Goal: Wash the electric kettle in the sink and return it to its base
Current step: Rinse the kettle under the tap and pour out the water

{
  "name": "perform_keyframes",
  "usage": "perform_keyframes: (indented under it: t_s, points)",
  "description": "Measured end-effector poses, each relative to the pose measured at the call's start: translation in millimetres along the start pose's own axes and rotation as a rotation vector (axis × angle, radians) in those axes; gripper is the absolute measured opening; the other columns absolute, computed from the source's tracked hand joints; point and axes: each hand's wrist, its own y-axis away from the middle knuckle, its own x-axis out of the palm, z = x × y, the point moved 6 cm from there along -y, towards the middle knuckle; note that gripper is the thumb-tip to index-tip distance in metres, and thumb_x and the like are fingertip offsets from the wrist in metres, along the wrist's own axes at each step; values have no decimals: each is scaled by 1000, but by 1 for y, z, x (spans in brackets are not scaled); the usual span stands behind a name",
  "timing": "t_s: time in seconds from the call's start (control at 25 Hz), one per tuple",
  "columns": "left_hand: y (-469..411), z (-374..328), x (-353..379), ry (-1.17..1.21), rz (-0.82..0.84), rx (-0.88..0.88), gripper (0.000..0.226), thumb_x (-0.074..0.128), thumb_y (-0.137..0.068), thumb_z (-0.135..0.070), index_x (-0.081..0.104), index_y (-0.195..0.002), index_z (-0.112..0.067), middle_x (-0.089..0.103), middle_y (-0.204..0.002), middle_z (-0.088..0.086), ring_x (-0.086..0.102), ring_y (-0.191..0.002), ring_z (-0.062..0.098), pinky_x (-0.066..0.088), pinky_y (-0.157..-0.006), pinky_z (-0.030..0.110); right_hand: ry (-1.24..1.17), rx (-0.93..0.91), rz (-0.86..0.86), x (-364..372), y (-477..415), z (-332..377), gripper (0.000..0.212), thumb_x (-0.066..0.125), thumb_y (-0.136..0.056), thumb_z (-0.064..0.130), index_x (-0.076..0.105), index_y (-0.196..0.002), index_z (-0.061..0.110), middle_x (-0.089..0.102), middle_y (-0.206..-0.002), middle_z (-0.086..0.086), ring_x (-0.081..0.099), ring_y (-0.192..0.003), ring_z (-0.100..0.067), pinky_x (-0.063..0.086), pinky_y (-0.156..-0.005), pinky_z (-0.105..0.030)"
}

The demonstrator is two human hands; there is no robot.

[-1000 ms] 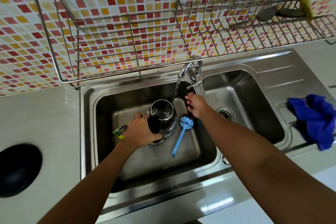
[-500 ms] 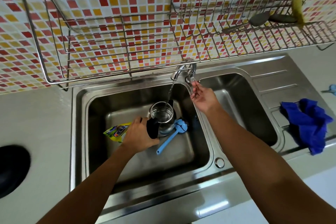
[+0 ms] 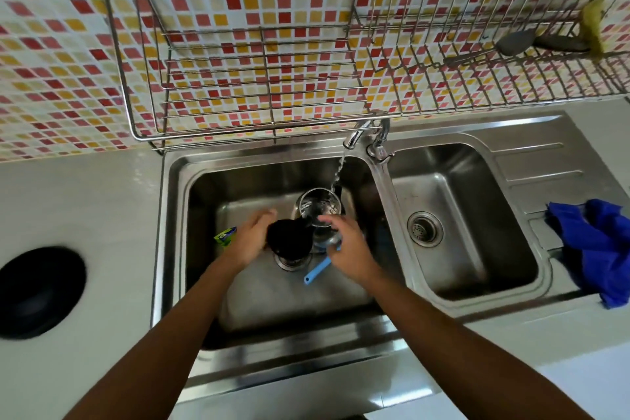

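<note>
Kettle (image 3: 318,211) mid-basin under tap stream, left hand (image 3: 250,239) gripping its handle, right hand (image 3: 347,245) loosely open beside.

The right basin (image 3: 477,215) and the counter (image 3: 85,201) at left of frame lie open. In the left basin (image 3: 272,290), the kettle (image 3: 318,215), both hands and a blue brush (image 3: 317,271) crowd the middle; the wire rack (image 3: 266,78) overhangs the back edge.
</note>
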Motion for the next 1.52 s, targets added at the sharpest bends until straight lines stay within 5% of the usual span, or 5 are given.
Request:
perform_keyframes:
  t_s: [0.24, 0.52, 0.92, 1.08, 1.52]
  points:
    - [9, 84, -14, -231, 52, -141, 31, 45, -89, 14, 60, -83, -12, 66, -85, 14, 63, -54, 17, 39, -42, 19, 172, -152, 51, 46, 12, 23, 75, 79, -71, 25, 47, -138, 25, 45, -135, 1, 38, -125, -13, 33, -107, -24]
    - [-12, 85, 40, -385, 128, 146, 61, 79, -83, -25, 52, -135, -7, 63, -123, 5, 60, -114, 22, 49, -96, 38, -82, -103, -60, 20, -21, 31, 44, 67, -87, 33, 63, -126, 11, 68, -118, -5, 63, -112, -17, 49, -100, -39]
    - [29, 7, 27, -465, 67, 360, 61, 53, -85, -68, 65, -117, -18, 72, -95, 3, 68, -84, 24, 55, -82, 41, -525, 3, -156, -39, -23, 49, 23, 66, -90, 20, 71, -112, 28, 74, -108, -7, 69, -105, -21, 53, -95, -39]
    - [55, -29, 3, -610, 44, 438, 52, 49, -92, -67, 63, -92, -18, 68, -83, 5, 65, -79, 27, 53, -79, 43, -864, 212, -146, -41, -13, 52, 29, 61, -94, 11, 64, -122, 6, 71, -112, -15, 70, -101, -27, 59, -81, -35]
    - [80, -91, -29, -1085, 33, 394, 64, 41, -94, -69, 57, -76, -10, 60, -77, 11, 63, -79, 31, 51, -75, 39, -921, 357, -29, -15, -2, 66, 39, 63, -93, 15, 56, -132, 15, 67, -121, -13, 68, -104, -30, 59, -78, -37]
